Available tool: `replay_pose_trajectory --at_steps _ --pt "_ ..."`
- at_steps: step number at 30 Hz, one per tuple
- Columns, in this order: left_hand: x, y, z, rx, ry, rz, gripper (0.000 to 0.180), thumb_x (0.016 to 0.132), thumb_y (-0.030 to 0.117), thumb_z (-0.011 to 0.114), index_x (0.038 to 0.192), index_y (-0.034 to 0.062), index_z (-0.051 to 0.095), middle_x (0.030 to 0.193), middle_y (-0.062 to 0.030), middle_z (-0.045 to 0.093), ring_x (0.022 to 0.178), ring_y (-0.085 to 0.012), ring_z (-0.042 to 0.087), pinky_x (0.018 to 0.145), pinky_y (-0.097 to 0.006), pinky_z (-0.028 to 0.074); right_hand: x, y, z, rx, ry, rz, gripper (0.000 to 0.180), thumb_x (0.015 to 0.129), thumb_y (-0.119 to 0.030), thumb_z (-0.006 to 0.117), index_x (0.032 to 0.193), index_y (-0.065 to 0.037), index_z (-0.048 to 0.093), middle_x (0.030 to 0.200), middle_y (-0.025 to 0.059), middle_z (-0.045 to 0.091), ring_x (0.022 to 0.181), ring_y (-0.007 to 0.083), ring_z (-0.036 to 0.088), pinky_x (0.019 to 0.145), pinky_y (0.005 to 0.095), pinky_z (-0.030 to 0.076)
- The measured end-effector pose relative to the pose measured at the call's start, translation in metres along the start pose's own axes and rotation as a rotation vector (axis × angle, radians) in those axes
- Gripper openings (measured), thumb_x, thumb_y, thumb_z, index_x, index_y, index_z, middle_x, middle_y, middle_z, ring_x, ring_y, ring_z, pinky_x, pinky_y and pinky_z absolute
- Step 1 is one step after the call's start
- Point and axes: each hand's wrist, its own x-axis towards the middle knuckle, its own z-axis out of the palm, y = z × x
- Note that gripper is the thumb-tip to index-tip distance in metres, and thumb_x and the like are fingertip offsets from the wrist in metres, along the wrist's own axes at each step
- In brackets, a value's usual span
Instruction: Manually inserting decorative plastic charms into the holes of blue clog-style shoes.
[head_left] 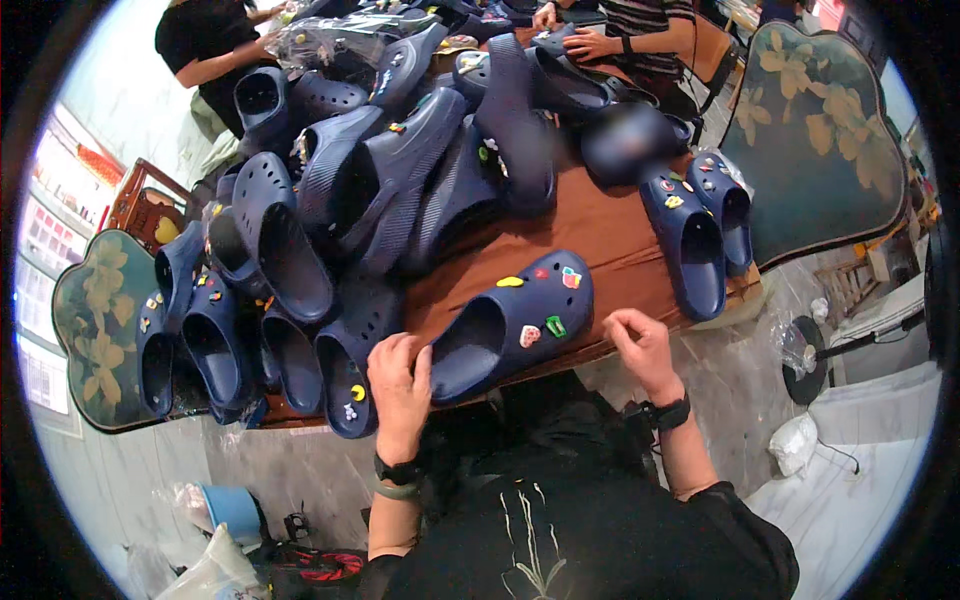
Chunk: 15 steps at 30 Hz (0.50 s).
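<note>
A single navy clog (465, 345) lies on the brown cloth in front of me, toe pointing to the upper right. Small colourful charms sit in its holes, among them a yellow one (509, 282), a green one (556, 327) and a pink one (530, 336). Beside its heel is my left hand (400, 385), fingers loosely bent and thumb apart from them; whether it touches the heel I cannot tell. My right hand (643, 350) is raised just right of the toe, apart from the clog. Its fingers are pinched together, and anything between them is too small to make out.
Many navy clogs (415, 160) are heaped across the table's far and left parts. A charm-decorated pair (700, 262) stands at the right edge. Two people work across the table, near clear plastic bags (325, 42). Chair backs (805, 140) flank the table; a blue bin (232, 512) stands lower left.
</note>
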Motion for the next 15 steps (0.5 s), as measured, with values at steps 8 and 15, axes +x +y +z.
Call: replay_pose_trajectory --at_steps 8,15 --pt "0.019 0.078 0.032 -0.418 -0.27 0.076 0.028 0.092 0.028 0.061 0.085 0.0012 0.062 0.089 -0.0206 0.063 0.085 -0.0381 0.059 0.072 -0.042 0.046 0.084 -0.038 0.062 -0.379 -0.105 -0.683 0.015 0.09 -0.011 0.058 0.1 -0.003 0.066 0.099 0.0118 0.066 0.096 0.0314 0.06 0.085 0.0388 0.048" --pt "0.005 0.054 0.072 -0.34 -0.328 0.075 0.039 0.094 0.034 0.059 0.076 -0.0004 0.062 0.073 -0.0254 0.06 0.071 -0.0426 0.061 0.06 -0.048 0.046 0.105 -0.011 0.111 -0.21 -0.384 -0.615 0.029 0.092 -0.026 0.06 0.077 -0.001 0.062 0.076 0.014 0.058 0.079 0.0325 0.056 0.073 0.0416 0.045"
